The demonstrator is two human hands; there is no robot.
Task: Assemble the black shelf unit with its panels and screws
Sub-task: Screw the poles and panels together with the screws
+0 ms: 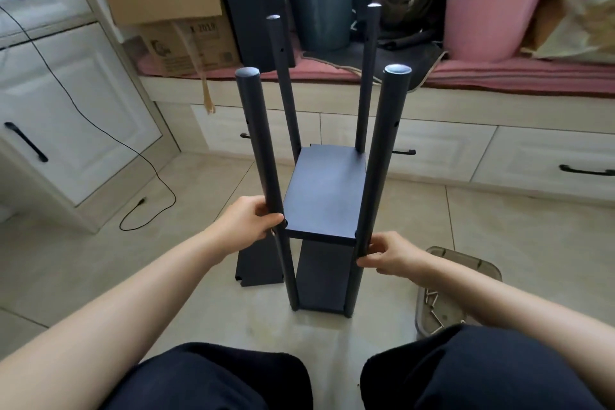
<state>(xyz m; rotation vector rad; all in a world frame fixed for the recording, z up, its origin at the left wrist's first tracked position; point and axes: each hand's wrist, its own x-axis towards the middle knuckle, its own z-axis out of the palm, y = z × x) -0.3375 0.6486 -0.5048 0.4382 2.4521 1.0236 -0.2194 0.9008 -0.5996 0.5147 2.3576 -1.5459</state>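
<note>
the black shelf unit (324,210) is standing upright; the left hand (248,221) and right hand (387,255) are gripping its 2 near posts, best kept steady while seating the panel (324,191).

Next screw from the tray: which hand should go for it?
Right. The right hand sits just beside the screw tray; the left hand grips the far-side pole, steadying the frame.

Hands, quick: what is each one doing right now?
Left hand: grips the near left pole.
Right hand: grips the near right pole.
</note>
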